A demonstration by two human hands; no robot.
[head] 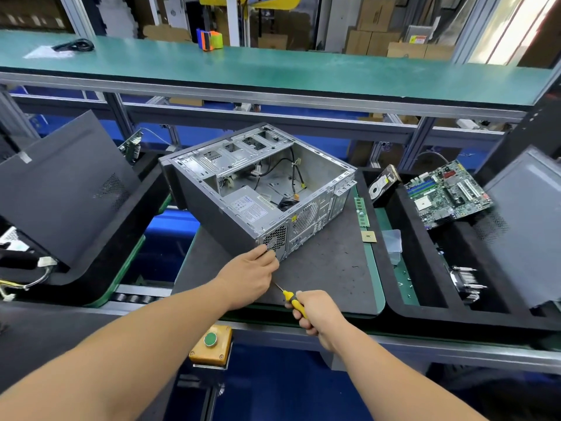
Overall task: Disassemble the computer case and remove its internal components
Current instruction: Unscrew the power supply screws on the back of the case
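Case [258,189] lies open just beyond my left hand [252,278], whose curled fingers touch its rear corner. My right hand [315,311] grips the screwdriver [291,300], aimed there. Blade could slip off a screw and jab my left fingers.

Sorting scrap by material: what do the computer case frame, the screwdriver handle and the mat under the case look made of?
Computer case: bare sheet metal, probably steel, going by its dull silver sheen and punched vents.
Screwdriver handle: glossy yellow with black, likely plastic or rubber.
Mat: matte dark grey, looks like rubber or foam; can't tell which.
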